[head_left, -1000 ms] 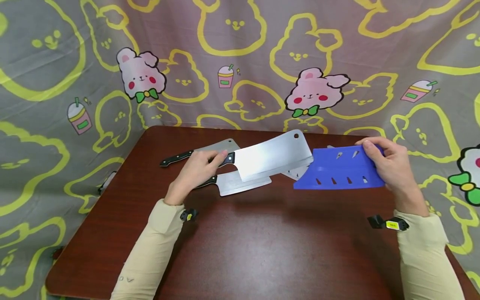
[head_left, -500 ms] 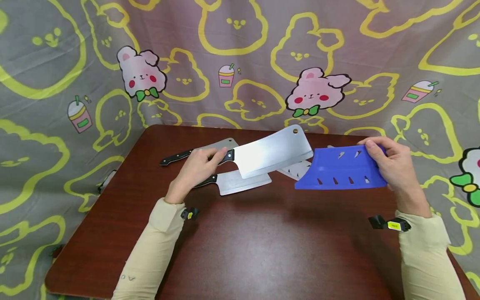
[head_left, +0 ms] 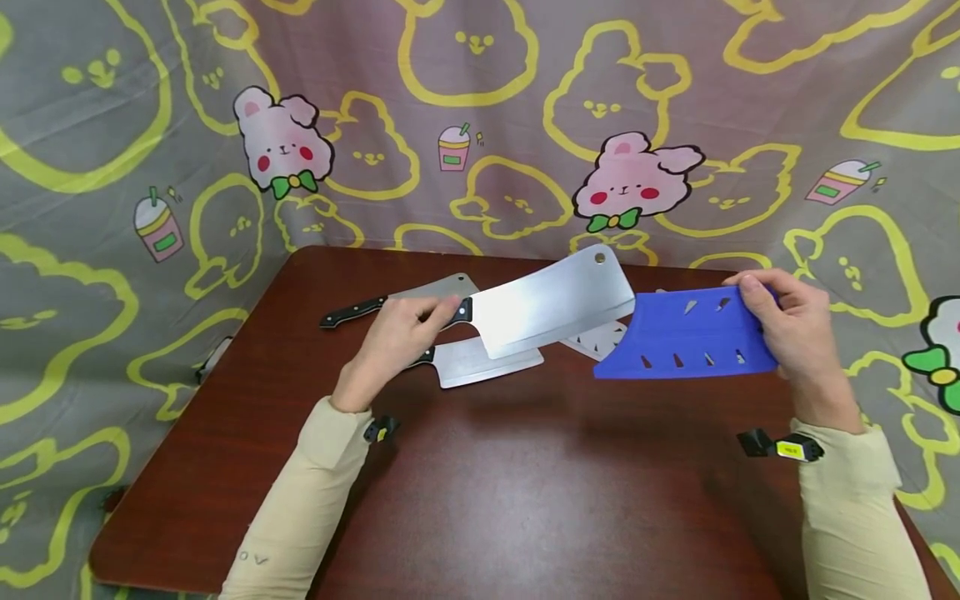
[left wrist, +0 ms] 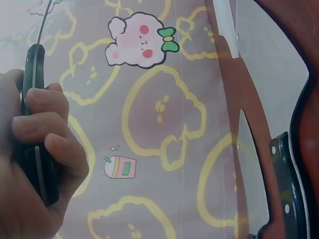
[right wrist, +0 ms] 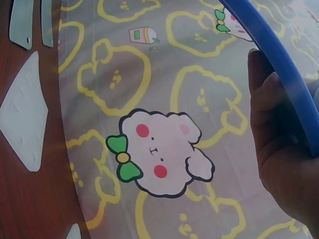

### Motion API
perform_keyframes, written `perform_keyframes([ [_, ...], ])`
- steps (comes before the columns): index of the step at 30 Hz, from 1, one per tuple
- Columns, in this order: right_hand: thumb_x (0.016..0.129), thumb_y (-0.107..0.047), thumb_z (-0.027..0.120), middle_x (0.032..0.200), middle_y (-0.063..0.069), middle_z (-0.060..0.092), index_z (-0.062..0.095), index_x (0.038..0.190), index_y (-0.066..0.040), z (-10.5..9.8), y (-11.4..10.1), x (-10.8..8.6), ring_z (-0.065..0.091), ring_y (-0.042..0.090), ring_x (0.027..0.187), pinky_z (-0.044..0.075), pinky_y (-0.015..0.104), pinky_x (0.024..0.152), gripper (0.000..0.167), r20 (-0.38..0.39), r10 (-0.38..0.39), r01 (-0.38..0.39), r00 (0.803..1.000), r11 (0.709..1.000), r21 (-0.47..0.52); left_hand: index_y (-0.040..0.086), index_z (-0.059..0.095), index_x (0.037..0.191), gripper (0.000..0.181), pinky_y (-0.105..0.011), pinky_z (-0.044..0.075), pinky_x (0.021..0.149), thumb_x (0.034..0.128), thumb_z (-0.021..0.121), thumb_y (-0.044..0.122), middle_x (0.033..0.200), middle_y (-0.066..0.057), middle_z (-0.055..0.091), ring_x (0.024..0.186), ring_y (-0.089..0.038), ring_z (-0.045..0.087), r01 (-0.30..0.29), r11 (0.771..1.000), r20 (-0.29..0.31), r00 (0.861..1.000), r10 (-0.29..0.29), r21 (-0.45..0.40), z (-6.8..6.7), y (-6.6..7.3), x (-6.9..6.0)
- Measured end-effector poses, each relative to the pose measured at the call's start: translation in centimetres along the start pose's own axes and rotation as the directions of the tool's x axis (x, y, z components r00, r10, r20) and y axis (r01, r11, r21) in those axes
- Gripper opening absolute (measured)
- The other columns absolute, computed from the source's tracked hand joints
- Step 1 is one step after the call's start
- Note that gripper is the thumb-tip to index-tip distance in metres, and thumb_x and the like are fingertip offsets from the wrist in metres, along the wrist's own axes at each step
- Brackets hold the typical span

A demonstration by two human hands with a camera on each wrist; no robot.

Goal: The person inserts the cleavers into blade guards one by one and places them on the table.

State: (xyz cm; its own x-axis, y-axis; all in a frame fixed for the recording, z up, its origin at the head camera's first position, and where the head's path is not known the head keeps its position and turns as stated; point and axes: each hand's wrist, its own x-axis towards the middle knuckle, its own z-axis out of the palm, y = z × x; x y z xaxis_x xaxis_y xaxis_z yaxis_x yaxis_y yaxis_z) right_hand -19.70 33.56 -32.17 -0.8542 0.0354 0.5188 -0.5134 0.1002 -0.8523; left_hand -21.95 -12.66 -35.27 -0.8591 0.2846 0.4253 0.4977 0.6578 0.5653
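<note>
In the head view my left hand point(head_left: 397, 337) grips the black handle point(left wrist: 37, 124) of a cleaver point(head_left: 555, 300), its broad blade pointing right above the table. My right hand point(head_left: 798, 333) pinches the far right end of a blue slotted sheath point(head_left: 675, 333), also held up. The blade's tip side lies at the sheath's left edge; whether they touch I cannot tell. Behind and below my left hand, two more black-handled cleavers lie on the table, one at the back point(head_left: 438, 292) and one nearer point(head_left: 487, 365). In the right wrist view the blue sheath point(right wrist: 284, 64) stands edge-on beside my fingers.
A white slotted sheath point(head_left: 600, 340) lies on the brown table point(head_left: 525, 483), partly covered by the blade and blue sheath. Another pale piece shows slightly behind the blue sheath. A patterned curtain point(head_left: 510, 83) hangs along the table's back and sides.
The blue sheath and my right hand have shifted slightly right. The held cleaver has risen slightly and moved a little right. Both grips stay the same.
</note>
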Motion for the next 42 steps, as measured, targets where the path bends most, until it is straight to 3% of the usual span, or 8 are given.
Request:
perform_keyframes([
  [4,0.095,0.002,0.057,0.079,0.000,0.072,0.069,0.097,0.005,-0.3,-0.1,-0.1,0.066,0.007,0.049,0.049,0.019,0.042,0.013,-0.010,-0.003,0.003,1.000,0.998,0.058,0.017,0.040,0.059,0.055,-0.027,0.024,0.049,0.0987,0.048,0.055,0.054,0.005,0.028,0.049,-0.011,0.025,-0.013,1.000,0.017,1.000,0.013,0.005,-0.1,0.6,-0.2],
  [14,0.095,-0.001,0.058,0.076,-0.003,0.071,0.070,0.095,0.002,-0.9,-0.4,-0.3,0.064,0.006,0.047,0.047,0.018,0.040,0.012,-0.033,0.008,-0.010,0.999,0.999,-0.054,0.019,0.045,0.061,0.048,-0.024,0.027,0.050,0.1006,0.050,0.046,0.054,0.008,0.030,0.050,-0.008,0.032,-0.064,0.996,0.123,0.991,0.056,0.065,-0.4,1.3,-0.7],
  [22,0.096,-0.002,0.058,0.072,-0.002,0.070,0.069,0.094,0.002,-1.1,-0.3,-0.2,0.063,0.006,0.046,0.046,0.019,0.039,0.012,-0.038,0.040,-0.039,0.999,0.999,0.017,0.019,0.044,0.062,0.046,-0.023,0.024,0.050,0.1003,0.052,0.044,0.052,0.010,0.027,0.048,-0.005,0.024,-0.103,0.992,0.284,0.956,0.078,0.074,-0.4,1.4,-1.5],
  [29,0.097,-0.003,0.056,0.072,-0.005,0.068,0.068,0.095,-0.001,-0.6,-0.1,-0.6,0.062,0.005,0.047,0.045,0.019,0.039,0.013,0.077,0.066,-0.058,0.995,0.993,-0.105,0.020,0.043,0.063,0.048,-0.024,0.026,0.052,0.0990,0.051,0.050,0.054,0.010,0.029,0.049,-0.005,0.024,-0.082,0.994,0.386,0.921,0.050,0.067,-0.9,2.1,-1.7],
  [35,0.099,-0.008,0.055,0.071,-0.003,0.068,0.068,0.095,-0.003,-0.3,0.7,-0.9,0.064,0.007,0.048,0.047,0.021,0.039,0.014,0.069,0.121,-0.119,0.990,0.992,-0.028,0.020,0.044,0.064,0.047,-0.024,0.029,0.053,0.0994,0.050,0.050,0.055,0.010,0.031,0.050,-0.004,0.029,-0.093,0.993,0.398,0.916,0.054,0.078,-1.0,2.7,-1.9],
  [39,0.099,-0.007,0.054,0.073,-0.005,0.069,0.068,0.094,-0.004,-0.1,1.3,-1.3,0.062,0.006,0.048,0.045,0.020,0.039,0.015,0.084,0.112,-0.112,0.990,0.994,-0.001,0.020,0.043,0.062,0.048,-0.024,0.027,0.053,0.0988,0.052,0.049,0.054,0.010,0.030,0.050,-0.005,0.028,-0.081,0.992,0.387,0.921,0.039,0.094,-1.1,3.0,-2.1],
  [42,0.099,-0.004,0.053,0.074,-0.005,0.069,0.068,0.094,-0.004,0.7,1.7,-1.6,0.061,0.006,0.046,0.044,0.020,0.038,0.016,0.127,0.106,-0.108,0.986,0.994,0.011,0.019,0.043,0.061,0.048,-0.024,0.026,0.052,0.0985,0.053,0.049,0.054,0.010,0.031,0.050,-0.005,0.029,-0.106,0.989,0.383,0.922,0.060,0.099,-0.4,3.4,-2.2],
])
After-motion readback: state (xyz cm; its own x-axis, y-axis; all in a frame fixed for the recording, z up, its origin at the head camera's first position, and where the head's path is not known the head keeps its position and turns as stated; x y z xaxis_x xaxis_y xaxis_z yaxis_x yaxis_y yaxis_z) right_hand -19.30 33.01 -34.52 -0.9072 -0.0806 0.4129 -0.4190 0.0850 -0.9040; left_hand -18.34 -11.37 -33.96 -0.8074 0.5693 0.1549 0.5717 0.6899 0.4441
